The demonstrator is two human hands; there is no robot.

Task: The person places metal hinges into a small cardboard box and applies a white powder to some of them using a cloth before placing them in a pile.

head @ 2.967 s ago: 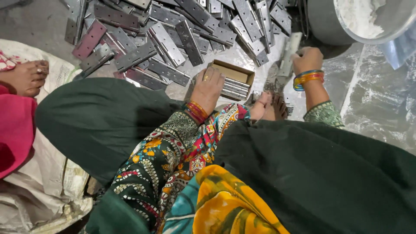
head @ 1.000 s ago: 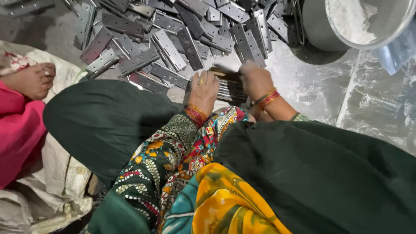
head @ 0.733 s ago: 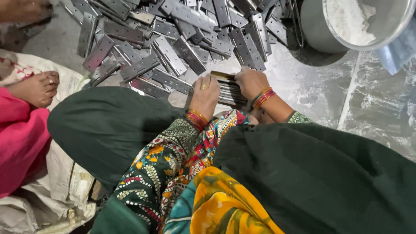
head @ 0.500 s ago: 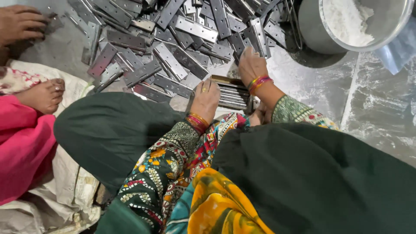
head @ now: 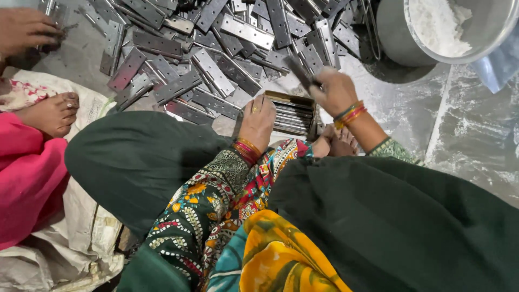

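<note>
Hands work over a small open cardboard box (head: 293,112) of stacked grey metal hinges. The left hand (head: 258,121) rests flat on the box's near left edge, fingers together, gripping nothing. The right hand (head: 336,91), just beyond the box's right end, is closed on one dark flat metal hinge (head: 300,74), its long axis slanting up-left toward the loose hinge pile (head: 216,48). The hinge is motion-blurred; the fingertips are hidden.

left hand (head: 257,120) flat, palm down | right hand (head: 336,91) fingers closed
</note>
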